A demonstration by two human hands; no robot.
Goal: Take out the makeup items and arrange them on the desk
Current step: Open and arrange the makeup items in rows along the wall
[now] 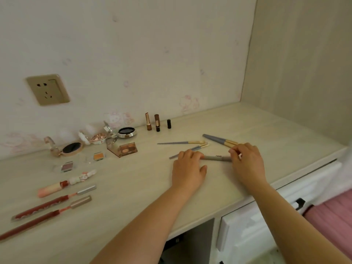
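Observation:
On the pale desk (133,197) a grey makeup brush (217,158) lies flat between my hands. My left hand (187,168) touches its left end with the fingertips, palm down. My right hand (247,161) pinches its right end. Behind it lie a thin grey brush (177,143), another brush (198,147) partly under my left hand, and a thick grey brush (219,140). Three lipsticks (157,122) stand by the wall. Compacts (126,132), an eyeshadow palette (124,148) and lip glosses (64,184) are laid out at the left.
A wall socket (47,89) sits at the left above the desk. A side panel (304,73) closes the desk's right end. Below the front edge are white drawers (257,225) and pink fabric (333,216) at the right.

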